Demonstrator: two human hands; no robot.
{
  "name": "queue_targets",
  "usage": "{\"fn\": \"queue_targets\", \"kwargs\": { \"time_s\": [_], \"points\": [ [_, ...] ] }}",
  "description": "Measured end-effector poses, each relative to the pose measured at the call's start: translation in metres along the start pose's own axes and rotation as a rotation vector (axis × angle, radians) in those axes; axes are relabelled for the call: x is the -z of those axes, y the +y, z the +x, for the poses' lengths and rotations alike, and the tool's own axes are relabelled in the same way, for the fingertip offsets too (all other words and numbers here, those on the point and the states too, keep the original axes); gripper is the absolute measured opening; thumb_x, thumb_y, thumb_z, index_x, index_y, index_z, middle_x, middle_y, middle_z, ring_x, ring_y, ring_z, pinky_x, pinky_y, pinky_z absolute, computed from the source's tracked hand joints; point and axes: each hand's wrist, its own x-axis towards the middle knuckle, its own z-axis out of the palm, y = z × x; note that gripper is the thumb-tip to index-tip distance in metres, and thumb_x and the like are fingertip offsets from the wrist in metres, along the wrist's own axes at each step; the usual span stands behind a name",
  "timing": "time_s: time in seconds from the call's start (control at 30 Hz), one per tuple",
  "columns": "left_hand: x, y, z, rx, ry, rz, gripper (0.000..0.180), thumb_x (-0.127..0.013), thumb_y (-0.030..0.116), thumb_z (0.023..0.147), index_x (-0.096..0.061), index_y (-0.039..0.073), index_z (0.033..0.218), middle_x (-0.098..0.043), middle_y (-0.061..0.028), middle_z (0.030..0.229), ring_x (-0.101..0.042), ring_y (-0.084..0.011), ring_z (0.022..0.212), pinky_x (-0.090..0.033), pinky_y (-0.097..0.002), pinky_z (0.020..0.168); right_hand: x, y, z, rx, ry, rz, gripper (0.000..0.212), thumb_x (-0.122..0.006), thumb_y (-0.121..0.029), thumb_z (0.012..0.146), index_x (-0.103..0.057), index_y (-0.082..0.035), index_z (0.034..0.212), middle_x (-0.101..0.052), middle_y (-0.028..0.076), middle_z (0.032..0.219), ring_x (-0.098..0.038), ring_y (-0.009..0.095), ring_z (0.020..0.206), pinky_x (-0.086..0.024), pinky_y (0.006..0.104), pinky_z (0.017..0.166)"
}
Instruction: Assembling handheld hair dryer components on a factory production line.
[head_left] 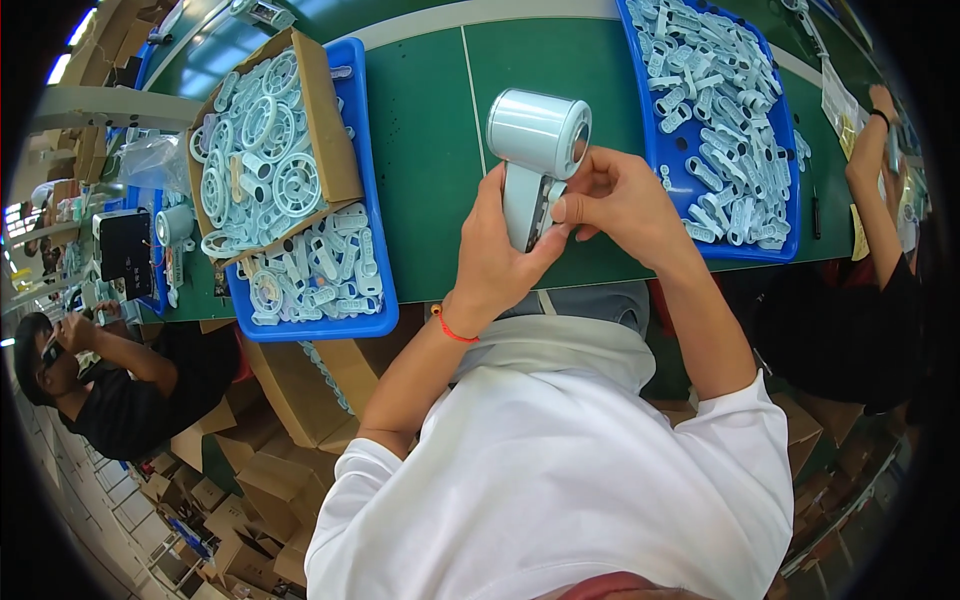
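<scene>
White shirt (560, 460): fills the lower middle, the wearer's two bare forearms reaching up from its sleeves.
Red band (456, 334): around the left wrist.
Left hand (495, 250): its grip is closed around the handle of the device, fingers on the left side, thumb on the right near the lower end.
Right hand (630, 205): thumb tip and bent fingers at the handle's right edge, just below the head; some fingertips are hidden, so I cannot tell whether this grip is pinching a small part or only pressing.
Device (537, 133): pale and glossy, a cylinder head on a flat handle, held tilted over the near part of the tabletop, between the two trays; a dark, uneven strip shows along the handle's right side.
Tabletop (430, 130): green, with a thin pale line running away behind the device.
Left tray (320, 330): blue, heaped with small pale parts at its near end.
Carton (337, 120): open, resting in the left tray, full of pale rings (298, 182) and long pieces.
Right tray (682, 165): blue, piled with long pale parts, some bottom showing.
Black pen-like tool (816, 216): just right of that tray.
Co-workers: one at far left (150, 395), one at far right (840, 330), both in dark tops.
</scene>
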Motion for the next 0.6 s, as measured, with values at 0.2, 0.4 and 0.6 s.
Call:
{"fn": "queue_targets", "kwargs": {
  "time_s": [0.2,0.4,0.6],
  "points": [
    [0.004,0.001,0.001,-0.023,-0.055,-0.004,0.045,-0.066,0.012,0.073,-0.045,-0.002,0.110,-0.059,-0.0089,0.086,-0.058,-0.0151,0.073,-0.047,-0.0276,0.065,-0.017,0.018,0.003,0.215,-0.008,0.385,0.055,-0.073,-0.002,0.067,-0.050,0.003,0.116,-0.058,0.010,0.106,-0.057,0.017,0.097,-0.048,0.0297,0.083],
    [0.013,0.008,0.008,0.274,-0.179,-0.225,0.049,-0.063,0.012,0.074,-0.042,-0.004,0.115,-0.059,-0.0128,0.089,-0.060,-0.0176,0.075,-0.049,-0.0310,0.065,-0.025,0.034,0.012,0.316,-0.022,0.455,0.064,-0.077,-0.023,0.072,-0.046,0.002,0.122,-0.056,0.009,0.110,-0.056,0.018,0.103,-0.047,0.0309,0.087],
    [0.007,0.004,-0.002,-0.017,-0.266,-0.355,0.083,-0.068,0.011,0.070,-0.015,0.000,0.134,-0.040,-0.0136,0.119,-0.042,-0.0227,0.113,-0.033,-0.0368,0.096,-0.032,0.030,0.009,0.312,-0.094,0.149,0.070,-0.073,-0.036,0.074,-0.044,0.000,0.126,-0.052,0.013,0.123,-0.051,0.020,0.112,-0.040,0.0344,0.096]
  ]
}}
